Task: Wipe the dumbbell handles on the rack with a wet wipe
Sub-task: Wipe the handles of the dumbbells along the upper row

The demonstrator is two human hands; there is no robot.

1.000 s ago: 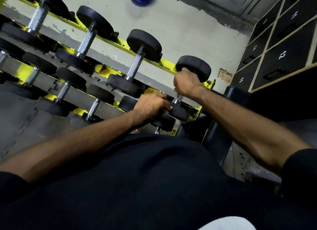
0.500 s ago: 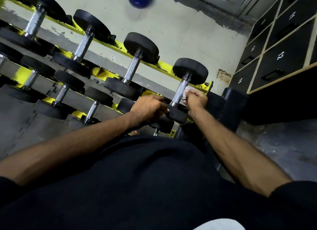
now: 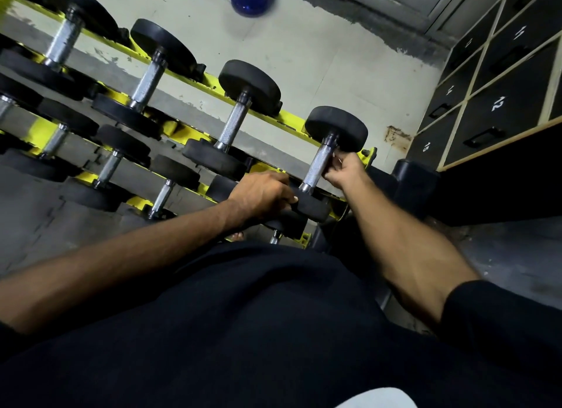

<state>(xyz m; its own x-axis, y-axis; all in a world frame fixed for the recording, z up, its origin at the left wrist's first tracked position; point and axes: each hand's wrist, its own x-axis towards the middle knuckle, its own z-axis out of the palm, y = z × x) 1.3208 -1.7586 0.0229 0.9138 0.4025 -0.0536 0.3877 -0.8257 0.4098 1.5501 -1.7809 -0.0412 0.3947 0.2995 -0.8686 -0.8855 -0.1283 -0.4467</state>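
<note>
Centre right, our right grip (image 3: 345, 170) curls round the end dumbbell's handle (image 3: 317, 164) (wipe (image 3: 335, 156) barely showing); left grip (image 3: 261, 193) clasps its near head (image 3: 313, 208). Slacken that and it may roll off the rack (image 3: 291, 121).

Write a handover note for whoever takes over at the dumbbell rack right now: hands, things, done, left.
Left hand grips the near head of the rightmost dumbbell on the top row, steadying it.
Right hand holds the wet wipe, only a white scrap showing, against the upper end of that dumbbell's handle.
Done: wiping of this handle is under way; nothing shows which others are clean.
Left: finish this handle, then the other handles on the yellow rack.
</note>
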